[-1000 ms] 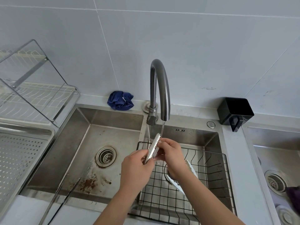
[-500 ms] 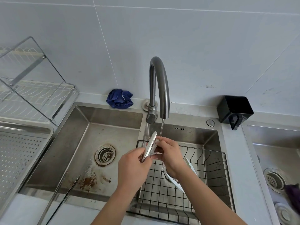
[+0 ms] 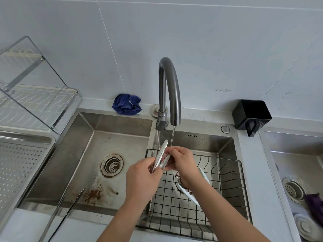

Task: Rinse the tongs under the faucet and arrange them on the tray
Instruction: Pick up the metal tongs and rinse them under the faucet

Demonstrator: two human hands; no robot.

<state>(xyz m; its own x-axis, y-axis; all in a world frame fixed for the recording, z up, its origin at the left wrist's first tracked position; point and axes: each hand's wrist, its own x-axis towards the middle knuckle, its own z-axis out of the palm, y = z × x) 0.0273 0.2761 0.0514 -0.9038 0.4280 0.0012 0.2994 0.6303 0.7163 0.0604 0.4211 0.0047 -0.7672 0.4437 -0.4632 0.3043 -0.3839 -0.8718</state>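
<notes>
Hardly anything has moved since a second ago: the tongs (image 3: 161, 158) and both my hands stay together just below the faucet (image 3: 169, 84) spout.

Head view, item by item:
- Tongs: serrated metal, tilted with the tips up toward the back wall, over the back-left corner of the wire basket (image 3: 227, 189).
- Left hand (image 3: 141, 180): fingers (image 3: 151, 165) curled round the lower part of the tongs.
- Right hand (image 3: 183, 163): fingers (image 3: 173, 151) pinching the toothed arms, and the water stream (image 3: 173, 135) lands on them.
- Second tongs (image 3: 70, 206): long, lying in the left basin (image 3: 113, 124) and leaning over the counter's (image 3: 251, 172) front edge.
- Tray (image 3: 17, 163): perforated, at the counter's left edge.
- Blue cloth (image 3: 126, 104): at the back edge, left of the faucet base.
- Black holder (image 3: 251, 114): at the back edge, to the right.
</notes>
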